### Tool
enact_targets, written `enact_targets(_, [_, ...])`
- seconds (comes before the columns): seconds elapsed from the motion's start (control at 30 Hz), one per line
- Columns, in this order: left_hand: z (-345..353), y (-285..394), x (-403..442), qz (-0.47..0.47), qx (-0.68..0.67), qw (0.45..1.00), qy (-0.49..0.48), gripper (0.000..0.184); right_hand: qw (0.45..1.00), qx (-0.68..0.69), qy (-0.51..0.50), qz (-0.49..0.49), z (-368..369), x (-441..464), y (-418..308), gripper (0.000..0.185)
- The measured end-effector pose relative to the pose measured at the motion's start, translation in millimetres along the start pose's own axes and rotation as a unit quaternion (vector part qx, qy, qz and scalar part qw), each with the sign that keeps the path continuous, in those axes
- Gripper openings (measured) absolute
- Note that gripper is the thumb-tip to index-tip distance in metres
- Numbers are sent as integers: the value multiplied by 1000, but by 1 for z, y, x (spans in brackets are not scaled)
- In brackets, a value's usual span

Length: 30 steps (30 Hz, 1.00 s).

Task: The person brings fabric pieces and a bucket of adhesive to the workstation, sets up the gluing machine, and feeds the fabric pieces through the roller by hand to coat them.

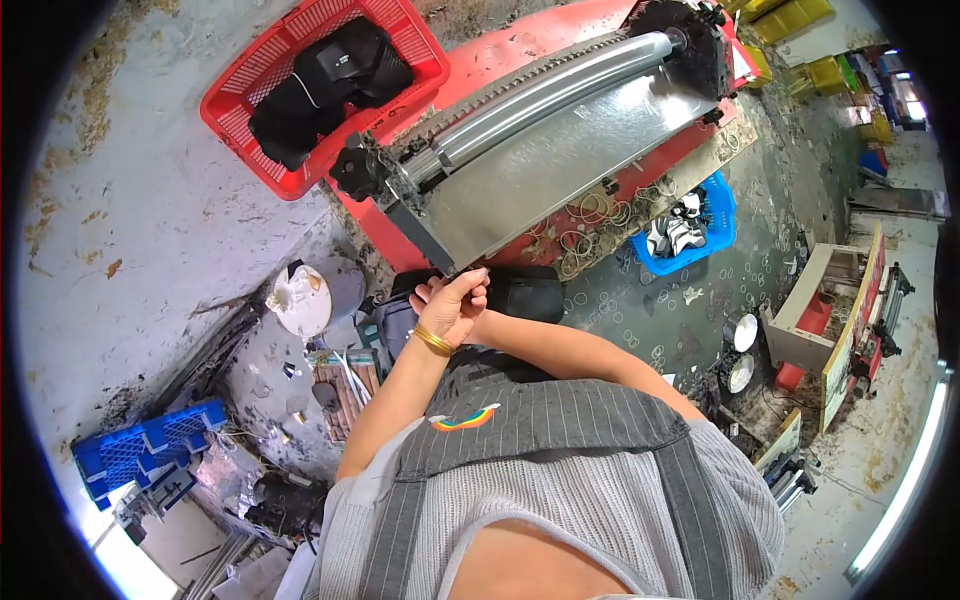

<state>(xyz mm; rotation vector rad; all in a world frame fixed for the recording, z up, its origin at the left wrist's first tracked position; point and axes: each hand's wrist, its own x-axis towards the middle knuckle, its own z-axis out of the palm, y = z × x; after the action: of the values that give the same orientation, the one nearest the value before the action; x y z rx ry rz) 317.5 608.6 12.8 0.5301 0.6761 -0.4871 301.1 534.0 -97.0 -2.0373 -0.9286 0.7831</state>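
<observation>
My left hand, with a gold bracelet at its wrist, is in front of the near edge of a machine with a metal roller. Its fingers are curled with the thumb pressed over them, and whatever may be in them is too small to make out. My right forearm reaches in from the right and passes behind the left wrist. Most of the right hand is hidden there. Just beyond both hands is the corner of the machine's metal plate. A dark padded thing lies below that corner.
A red basket with black pieces stands at the upper left. On the floor to the right, a blue basket holds black-and-white pieces. Thin rings lie scattered around it. A white bucket and blue crate are on the left.
</observation>
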Motion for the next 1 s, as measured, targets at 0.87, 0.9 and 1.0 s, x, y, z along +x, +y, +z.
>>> enact_targets(0.87, [0,3,1,-3,-5,1000,12,7,993,108,47,13,11,12,0,13])
enact_targets(0.9, [1,3,2,-1,-5,1000,10,7,993,108,49,12,10,12,0,13])
enact_targets(1.0, [-1,1,1,-10,-13,1000,11,6,993,111,47,13,12,10,0,13])
